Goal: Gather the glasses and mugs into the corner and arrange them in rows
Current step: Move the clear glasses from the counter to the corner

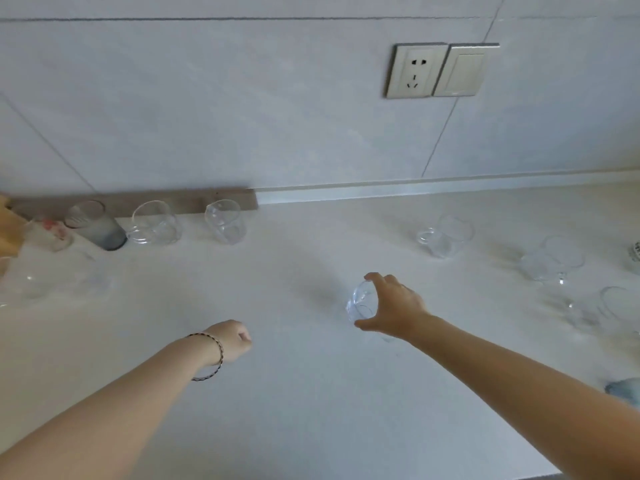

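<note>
One small glass (pixel 362 303) pinched in right hand (pixel 394 308) fingers (pixel 375 277), mid-carry; left hand (pixel 233 339) clenched, empty. Next: set beside row glass (pixel 225 221) at left.

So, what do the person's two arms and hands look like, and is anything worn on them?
Both forearms are bare, with no sleeves showing in this view. The left hand has thin bracelets at the wrist: one looks like a dark braided cord with light flecks, hanging loose, and a second thin band sits next to it. The right hand shows no ring, watch or band. No gloves on either.
</note>
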`<state>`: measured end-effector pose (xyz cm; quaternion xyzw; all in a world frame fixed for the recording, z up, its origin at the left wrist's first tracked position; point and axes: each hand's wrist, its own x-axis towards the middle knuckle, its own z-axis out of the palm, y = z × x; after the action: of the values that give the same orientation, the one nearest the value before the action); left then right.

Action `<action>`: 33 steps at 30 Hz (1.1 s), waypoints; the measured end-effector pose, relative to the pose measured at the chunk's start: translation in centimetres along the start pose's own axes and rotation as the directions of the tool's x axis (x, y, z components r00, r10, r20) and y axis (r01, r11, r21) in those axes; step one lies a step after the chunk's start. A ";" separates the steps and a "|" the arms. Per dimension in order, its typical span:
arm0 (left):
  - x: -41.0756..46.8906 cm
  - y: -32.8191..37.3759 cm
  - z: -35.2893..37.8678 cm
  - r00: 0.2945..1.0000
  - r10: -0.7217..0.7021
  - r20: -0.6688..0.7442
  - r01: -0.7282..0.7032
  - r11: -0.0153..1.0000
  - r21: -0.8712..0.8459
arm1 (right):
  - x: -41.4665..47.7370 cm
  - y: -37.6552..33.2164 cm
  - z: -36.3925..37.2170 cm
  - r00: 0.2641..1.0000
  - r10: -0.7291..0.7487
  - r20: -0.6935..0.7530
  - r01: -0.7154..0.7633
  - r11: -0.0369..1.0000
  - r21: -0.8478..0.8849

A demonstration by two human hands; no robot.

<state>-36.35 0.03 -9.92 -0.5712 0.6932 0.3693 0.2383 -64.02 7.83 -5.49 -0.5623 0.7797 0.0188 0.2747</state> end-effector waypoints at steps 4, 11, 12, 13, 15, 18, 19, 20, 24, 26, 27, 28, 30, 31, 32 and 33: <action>-1.0 -8.3 -2.3 0.999 -0.033 -0.015 0.032 0.998 -0.049 | 2.0 -10.2 2.4 0.997 -0.072 0.039 0.070 0.997 0.029; -2.1 -20.8 -6.3 0.992 -0.125 -0.029 0.123 0.991 -0.059 | 7.1 -26.4 6.1 0.991 -0.125 0.049 0.122 0.991 0.061; -2.1 -22.0 -6.9 0.991 -0.132 -0.036 0.130 0.990 -0.059 | 7.9 -28.4 6.5 0.990 -0.131 0.049 0.128 0.990 0.064; -2.1 -23.0 -7.3 0.989 -0.140 -0.043 0.137 0.988 -0.065 | 8.7 -30.2 7.0 0.990 -0.136 0.047 0.133 0.989 0.062; -1.8 -24.7 -8.0 0.989 -0.142 -0.044 0.139 0.988 -0.067 | 10.2 -33.3 7.8 0.989 -0.140 0.043 0.138 0.989 0.052; -1.3 -26.6 -8.3 0.991 -0.127 -0.036 0.124 0.988 -0.090 | 12.1 -36.6 8.9 0.988 -0.151 0.024 0.150 0.988 0.021; -1.1 -27.0 -8.3 0.992 -0.121 -0.034 0.117 0.989 -0.095 | 12.6 -37.4 9.3 0.988 -0.153 0.019 0.152 0.988 0.010; -0.9 -27.4 -8.2 0.993 -0.115 -0.032 0.111 0.989 -0.098 | 13.0 -38.1 9.5 0.988 -0.153 0.014 0.153 0.988 0.000; -0.3 -28.1 -7.8 0.994 -0.110 -0.009 0.107 0.985 -0.135 | 14.0 -39.4 10.2 0.989 -0.148 0.004 0.148 0.989 -0.023; -0.2 -27.9 -7.8 0.994 -0.110 0.006 0.110 0.981 -0.161 | 14.0 -39.4 10.4 0.987 -0.159 -0.003 0.159 0.987 -0.026; -0.1 -27.7 -7.8 0.994 -0.111 0.010 0.111 0.980 -0.163 | 13.9 -39.3 10.5 0.986 -0.166 -0.002 0.166 0.986 -0.024; -0.1 -27.4 -7.8 0.994 -0.110 0.011 0.111 0.981 -0.161 | 13.7 -39.0 10.4 0.985 -0.170 0.002 0.170 0.985 -0.018; 0.1 -26.5 -8.0 0.995 -0.097 0.004 0.096 0.984 -0.147 | 13.1 -37.9 10.2 0.987 -0.160 0.026 0.160 0.987 0.002; 0.2 -25.9 -8.0 0.996 -0.088 0.002 0.087 0.987 -0.133 | 12.7 -37.0 10.0 0.988 -0.149 0.051 0.149 0.989 0.012; 0.3 -25.2 -8.1 0.997 -0.082 0.002 0.081 0.989 -0.121 | 12.3 -35.8 9.8 0.986 -0.139 0.094 0.139 0.990 0.016; 0.5 -24.2 -8.2 0.997 -0.076 0.004 0.076 0.991 -0.109 | 11.8 -34.2 9.6 0.979 -0.137 0.152 0.136 0.991 0.016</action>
<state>-12.27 -8.49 -11.10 -0.6094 0.6498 0.3972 0.2208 -32.29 -11.73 -9.39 -0.6106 0.7160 0.0406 0.3359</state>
